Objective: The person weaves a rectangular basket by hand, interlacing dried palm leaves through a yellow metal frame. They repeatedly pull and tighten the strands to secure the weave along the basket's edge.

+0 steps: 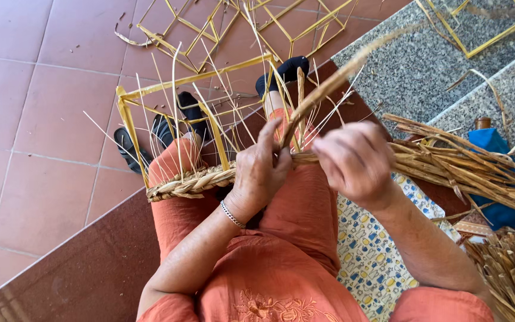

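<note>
I sit with a yellow strip frame (127, 104) standing on my lap, its near edge bound by a thick braid of tan straw (189, 182). My left hand (261, 170) pinches the braid where it ends and grips a straw strand (323, 89) that rises up to the right. My right hand (356, 160) is closed over a bundle of loose straw stalks (466, 170) that fans out to the right. Thin pale strands stick up from the frame.
More yellow frames (222, 27) lie on the red tile floor ahead and on a grey stone step (412, 65). A patterned cloth (371, 250) lies by my right thigh. A blue cloth (493, 143) and a heap of straw (514, 277) are at right.
</note>
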A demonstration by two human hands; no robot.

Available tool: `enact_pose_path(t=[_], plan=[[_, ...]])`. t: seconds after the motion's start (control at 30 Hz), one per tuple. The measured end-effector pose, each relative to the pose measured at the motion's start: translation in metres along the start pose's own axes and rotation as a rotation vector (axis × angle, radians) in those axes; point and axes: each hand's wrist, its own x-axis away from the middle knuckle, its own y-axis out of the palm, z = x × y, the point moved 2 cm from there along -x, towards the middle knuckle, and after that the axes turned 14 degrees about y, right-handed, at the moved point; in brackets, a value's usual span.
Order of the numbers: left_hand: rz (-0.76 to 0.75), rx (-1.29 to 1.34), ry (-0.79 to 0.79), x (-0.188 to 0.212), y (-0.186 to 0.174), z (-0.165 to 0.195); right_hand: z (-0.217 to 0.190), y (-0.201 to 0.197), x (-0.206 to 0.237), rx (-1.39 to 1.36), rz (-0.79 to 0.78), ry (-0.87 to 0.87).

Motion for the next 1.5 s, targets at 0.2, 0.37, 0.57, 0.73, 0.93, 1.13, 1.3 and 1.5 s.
enact_pose_path(t=[0.2,0.37,0.57,0.73,0.93,1.13,1.3,1.5], plan=[[0.171,-0.020,0.027,0.002,0.001,0.008,0.050,0.055,0.023,-0.735,-0.678,0.851],[0.184,-0.072,0.050,-0.001,0.003,0.008,0.047,0.046,0.021,-0.400,-0.424,0.361],[0.153,-0.081,0.020,-0.001,0.005,0.010,0.050,0.047,0.026,0.125,-0.654,0.350],[0.098,-0.134,0.052,-0.004,0.010,0.007,0.056,0.061,0.024,-0.344,-0.486,0.477],[-0.133,-0.154,0.099,-0.009,0.015,0.003,0.063,0.089,0.023,-1.189,-0.697,1.080],[-0.230,-0.034,0.143,-0.009,-0.001,0.011,0.071,0.104,0.035,-1.442,-0.775,1.180],[-0.030,-0.092,0.310,0.007,-0.020,0.028,0.084,0.105,0.060,-1.391,-0.485,1.302],[-0.170,-0.268,0.301,0.011,-0.010,0.026,0.081,0.099,0.085,-1.755,-0.344,1.329]])
